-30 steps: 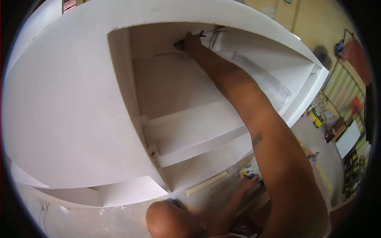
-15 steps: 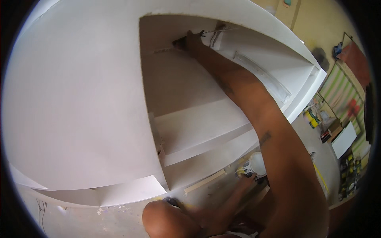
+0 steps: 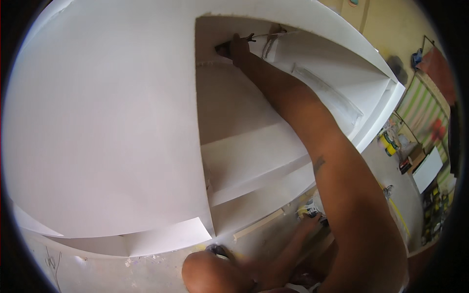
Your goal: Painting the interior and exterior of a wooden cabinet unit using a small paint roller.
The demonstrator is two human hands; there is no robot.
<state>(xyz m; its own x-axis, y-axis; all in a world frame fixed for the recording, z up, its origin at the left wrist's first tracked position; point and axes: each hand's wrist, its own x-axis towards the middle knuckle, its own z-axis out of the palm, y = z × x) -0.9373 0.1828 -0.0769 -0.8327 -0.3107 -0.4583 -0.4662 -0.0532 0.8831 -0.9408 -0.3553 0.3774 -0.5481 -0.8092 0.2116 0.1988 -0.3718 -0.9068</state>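
Observation:
My right arm crosses the picture and reaches deep into an open white cabinet [image 3: 244, 141]. At its upper inner corner my right hand [image 3: 239, 49] is closed around a small dark tool [image 3: 223, 49], which lies against the inner surface; its exact kind is too dark to make out. Low in the view, my left hand [image 3: 311, 223] is closed at the near side of a paint bucket [image 3: 309, 209], its fingers partly hidden. The right upper arm covers much of the bucket. My bent knee [image 3: 212, 273] shows at the bottom.
A broad white panel [image 3: 102, 122] fills the left. Inside the cabinet a pale strip [image 3: 327, 93] runs along the right wall. A wooden batten [image 3: 259, 224] lies on the floor below. Paint cans [image 3: 389, 145], a white board [image 3: 427, 170] and a striped cloth [image 3: 422, 105] are at right.
The view has shifted slightly, so the cabinet opening sits farther right. My right hand stays in the upper corner with the dark tool, and more of the bucket is hidden behind my arm.

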